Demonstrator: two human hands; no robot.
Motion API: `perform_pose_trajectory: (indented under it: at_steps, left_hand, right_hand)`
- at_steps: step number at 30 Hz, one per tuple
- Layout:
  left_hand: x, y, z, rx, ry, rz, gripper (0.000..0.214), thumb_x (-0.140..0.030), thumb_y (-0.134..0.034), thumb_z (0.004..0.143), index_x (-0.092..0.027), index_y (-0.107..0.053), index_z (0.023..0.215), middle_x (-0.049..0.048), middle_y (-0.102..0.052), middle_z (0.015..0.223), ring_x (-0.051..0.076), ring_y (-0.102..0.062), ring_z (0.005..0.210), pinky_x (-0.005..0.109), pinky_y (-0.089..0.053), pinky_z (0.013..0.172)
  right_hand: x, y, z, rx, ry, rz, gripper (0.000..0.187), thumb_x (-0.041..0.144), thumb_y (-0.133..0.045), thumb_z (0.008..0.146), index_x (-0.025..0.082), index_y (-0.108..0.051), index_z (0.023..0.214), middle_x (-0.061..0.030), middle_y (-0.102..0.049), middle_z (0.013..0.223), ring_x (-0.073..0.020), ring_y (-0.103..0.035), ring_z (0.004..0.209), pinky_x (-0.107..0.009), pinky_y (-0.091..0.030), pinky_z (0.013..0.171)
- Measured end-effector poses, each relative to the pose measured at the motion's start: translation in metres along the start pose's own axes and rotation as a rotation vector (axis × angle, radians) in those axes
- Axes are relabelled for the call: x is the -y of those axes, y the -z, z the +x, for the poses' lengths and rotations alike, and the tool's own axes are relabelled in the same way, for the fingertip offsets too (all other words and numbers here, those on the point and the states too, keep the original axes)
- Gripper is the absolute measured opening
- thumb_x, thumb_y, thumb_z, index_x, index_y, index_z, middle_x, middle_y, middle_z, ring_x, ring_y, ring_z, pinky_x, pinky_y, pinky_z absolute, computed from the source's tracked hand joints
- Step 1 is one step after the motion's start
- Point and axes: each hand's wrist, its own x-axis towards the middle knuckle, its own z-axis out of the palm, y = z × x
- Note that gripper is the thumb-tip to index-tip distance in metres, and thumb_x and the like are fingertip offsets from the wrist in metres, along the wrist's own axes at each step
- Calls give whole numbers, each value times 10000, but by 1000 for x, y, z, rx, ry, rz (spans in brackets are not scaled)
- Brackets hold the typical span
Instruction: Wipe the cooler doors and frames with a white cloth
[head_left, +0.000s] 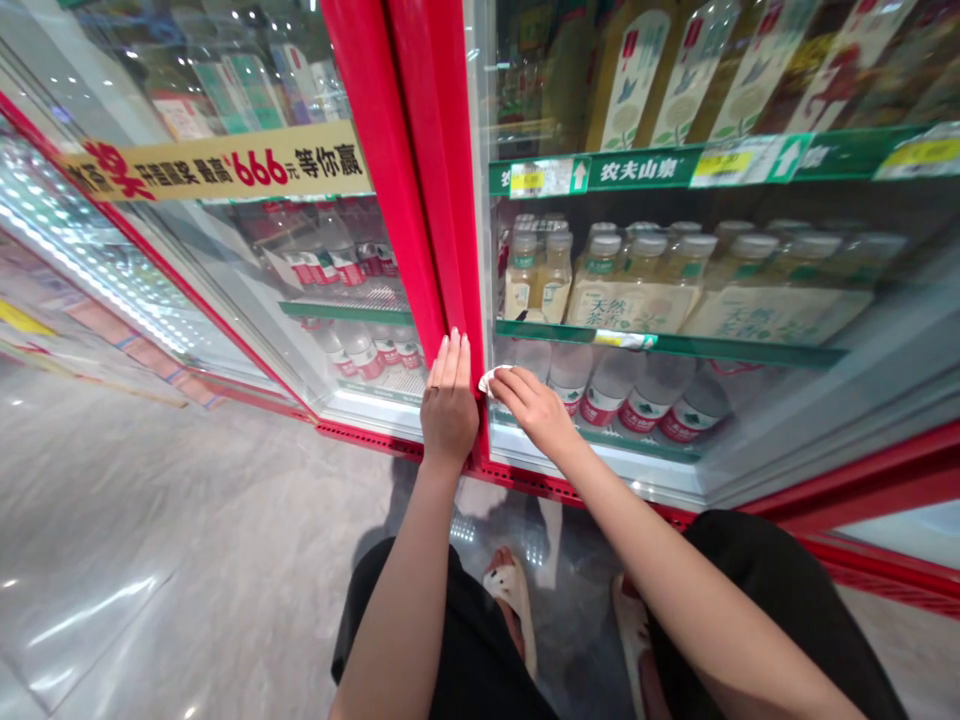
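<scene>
**White cloth pressed at the cooler frame's edge**

The step in hand looks to be wiping the seam where glass meets the red door frame (454,200). The white cloth (493,380) sits at the frame's right edge, low down, bunched beneath the fingertips of the right hand (541,408), which grips it. The left hand (450,412) lies flat on the frame, fingers extended, grasping nothing. A further stroke would call for even pressure along the frame. The cloth's visible long axis runs roughly crosswise to the frame, its free end pointing towards it.
</scene>
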Motion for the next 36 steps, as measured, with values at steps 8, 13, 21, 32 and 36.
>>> perform_pose_trajectory:
  at_steps: [8, 13, 21, 32, 36]
  left_hand:
    - [0, -4, -8, 1, -41, 2, 681, -69, -351, 1114, -131, -241, 1783, 191, -430, 1794, 258, -364, 1704, 502, -412, 1389]
    - [0, -6, -10, 34, -14, -10, 668, -85, -335, 1123, -132, -240, 1782, 187, -427, 1795, 263, -390, 1692, 513, -401, 1392]
    - [0, -8, -11, 6, -18, 18, 696, -67, -318, 1119, -143, -176, 1796, 201, -443, 1788, 254, -358, 1708, 507, -418, 1381]
    - [1, -11, -15, 22, 63, -41, 707, -35, -339, 1080, -168, -276, 1771, 169, -451, 1789, 243, -365, 1705, 508, -402, 1386]
    - [2, -9, -16, 47, 76, -86, 689, -62, -331, 1096, -154, -266, 1776, 176, -423, 1803, 259, -358, 1709, 513, -386, 1399]
  right_hand:
    - [-6, 1, 30, -97, -148, 27, 412, 113, -563, 1098, 219, -712, 1468, -167, -760, 1431, -279, -677, 1386, -457, -609, 1163]
    - [-2, -2, 20, -32, -42, 21, 358, 121, -548, 1112, 179, -733, 1413, -170, -791, 1369, -254, -714, 1334, -392, -647, 1090]
    - [-1, 0, 15, -80, -189, 43, 424, 136, -487, 1123, 230, -706, 1474, -164, -774, 1407, -276, -695, 1354, -496, -612, 1164]
    - [-5, 5, -4, -61, -149, 30, 388, 138, -552, 1111, 196, -717, 1457, -178, -786, 1377, -280, -706, 1329, -449, -625, 1125]
    - [-4, 0, 12, -104, -174, 81, 397, 149, -503, 1129, 208, -711, 1462, -174, -769, 1412, -279, -683, 1374, -483, -602, 1174]
